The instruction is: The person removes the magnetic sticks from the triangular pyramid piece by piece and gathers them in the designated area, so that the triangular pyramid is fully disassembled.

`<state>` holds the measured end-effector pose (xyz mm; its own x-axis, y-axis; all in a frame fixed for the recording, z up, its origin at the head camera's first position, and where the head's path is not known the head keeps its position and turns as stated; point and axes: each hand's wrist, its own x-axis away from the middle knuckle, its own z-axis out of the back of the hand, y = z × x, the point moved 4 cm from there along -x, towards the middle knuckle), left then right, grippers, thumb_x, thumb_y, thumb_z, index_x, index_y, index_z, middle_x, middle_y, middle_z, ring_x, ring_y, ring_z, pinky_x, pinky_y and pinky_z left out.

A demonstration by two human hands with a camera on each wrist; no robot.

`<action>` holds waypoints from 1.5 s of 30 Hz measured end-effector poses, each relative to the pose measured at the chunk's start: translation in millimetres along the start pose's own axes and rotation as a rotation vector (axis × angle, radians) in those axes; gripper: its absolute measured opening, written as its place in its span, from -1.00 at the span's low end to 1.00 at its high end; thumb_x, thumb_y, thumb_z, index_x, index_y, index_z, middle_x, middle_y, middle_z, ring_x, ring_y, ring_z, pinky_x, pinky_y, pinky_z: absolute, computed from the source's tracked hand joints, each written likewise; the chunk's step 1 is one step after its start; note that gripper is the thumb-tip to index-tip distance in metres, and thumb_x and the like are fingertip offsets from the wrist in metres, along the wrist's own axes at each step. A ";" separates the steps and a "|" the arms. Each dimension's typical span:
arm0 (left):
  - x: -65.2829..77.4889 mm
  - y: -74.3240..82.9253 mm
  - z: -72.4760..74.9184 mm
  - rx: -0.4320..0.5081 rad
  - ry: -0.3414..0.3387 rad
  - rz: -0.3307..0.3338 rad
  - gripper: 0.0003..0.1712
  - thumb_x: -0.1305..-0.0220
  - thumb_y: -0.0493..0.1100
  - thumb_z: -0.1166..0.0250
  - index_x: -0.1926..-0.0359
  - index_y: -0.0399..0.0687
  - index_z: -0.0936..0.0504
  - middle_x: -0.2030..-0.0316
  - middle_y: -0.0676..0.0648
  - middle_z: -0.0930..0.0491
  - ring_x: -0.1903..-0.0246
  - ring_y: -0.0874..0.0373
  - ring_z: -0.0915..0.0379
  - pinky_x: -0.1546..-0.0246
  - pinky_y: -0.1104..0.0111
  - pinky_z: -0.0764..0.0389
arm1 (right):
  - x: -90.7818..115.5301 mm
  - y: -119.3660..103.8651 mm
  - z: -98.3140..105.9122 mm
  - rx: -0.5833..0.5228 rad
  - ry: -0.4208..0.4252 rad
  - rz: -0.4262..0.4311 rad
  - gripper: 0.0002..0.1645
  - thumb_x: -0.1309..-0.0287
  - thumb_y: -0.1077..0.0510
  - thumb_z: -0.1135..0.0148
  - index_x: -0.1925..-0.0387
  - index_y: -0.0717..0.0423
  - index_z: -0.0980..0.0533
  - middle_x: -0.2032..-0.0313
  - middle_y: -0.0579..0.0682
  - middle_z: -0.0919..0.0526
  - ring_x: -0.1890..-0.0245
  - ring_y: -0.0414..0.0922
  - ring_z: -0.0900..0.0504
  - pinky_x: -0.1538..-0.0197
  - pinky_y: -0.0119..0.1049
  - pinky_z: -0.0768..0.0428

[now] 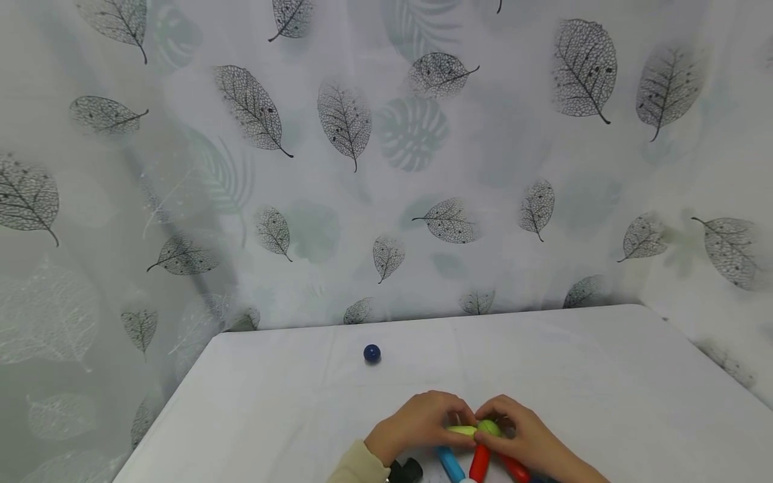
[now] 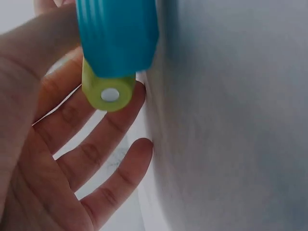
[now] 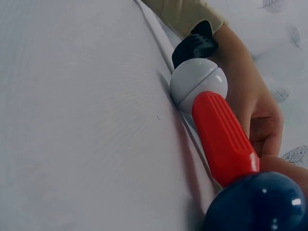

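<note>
My left hand [image 1: 427, 422] pinches a yellow-green rod [image 1: 462, 431] between thumb and fingers. In the left wrist view, that rod's end [image 2: 98, 96] shows a pale round spot. My right hand [image 1: 527, 435] holds a lime-green ball [image 1: 488, 427] right at the rod's other end. Below the hands lie a light-blue rod [image 1: 450, 463], a red rod [image 1: 480, 461] and a second red rod [image 1: 514, 467]. The right wrist view has a white ball [image 3: 192, 82] on one end of a red rod [image 3: 224, 134] and a dark-blue ball [image 3: 260, 204] at the other.
A loose dark-blue ball [image 1: 372, 353] sits toward the back of the white table [image 1: 272, 402]. A black device [image 1: 406, 471] is at the left wrist by a cream sleeve [image 1: 359, 464]. A leaf-patterned curtain [image 1: 362, 201] hangs behind the table.
</note>
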<state>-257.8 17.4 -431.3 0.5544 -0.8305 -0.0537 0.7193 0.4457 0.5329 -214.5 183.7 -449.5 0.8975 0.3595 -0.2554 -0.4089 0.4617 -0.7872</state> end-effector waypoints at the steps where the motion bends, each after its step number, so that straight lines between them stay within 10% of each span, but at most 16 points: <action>1: -0.4 0.6 -0.1 -0.008 0.000 0.001 -0.74 -0.21 0.00 -0.40 0.10 0.07 -0.72 0.25 0.28 -0.66 0.30 0.56 -0.42 0.27 0.65 -0.43 | 0.1 0.6 0.1 0.004 0.006 -0.010 -0.78 -0.17 0.06 -0.36 0.17 0.01 -0.58 0.19 -0.11 -0.58 0.21 -0.38 -0.49 0.12 -0.40 -0.58; 30: -5.5 -6.7 1.0 0.094 -0.040 -0.102 -0.73 -0.29 -0.11 -0.31 0.00 -0.03 -0.67 0.12 0.12 -0.65 0.21 0.50 -0.39 0.09 0.61 -0.44 | 1.6 6.9 4.0 -0.039 0.014 -0.110 -0.77 -0.15 0.04 -0.38 0.21 0.06 -0.60 0.22 -0.09 -0.57 0.28 -0.36 -0.49 0.17 -0.44 -0.58; 45: -7.4 -31.2 20.0 0.168 0.130 -0.086 -0.71 -0.30 -0.18 -0.30 -0.03 -0.08 -0.64 0.12 0.03 -0.65 0.18 0.43 -0.44 0.13 0.57 -0.48 | -0.2 6.3 -0.9 -0.041 0.009 -0.142 -0.75 -0.12 0.04 -0.40 0.23 0.07 -0.59 0.23 -0.08 -0.55 0.28 -0.35 -0.49 0.16 -0.47 -0.57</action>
<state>-292.7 3.0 -430.7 0.5510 -0.8082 -0.2079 0.6926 0.3039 0.6542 -217.1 185.8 -454.9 0.9474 0.2853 -0.1449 -0.2708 0.4737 -0.8380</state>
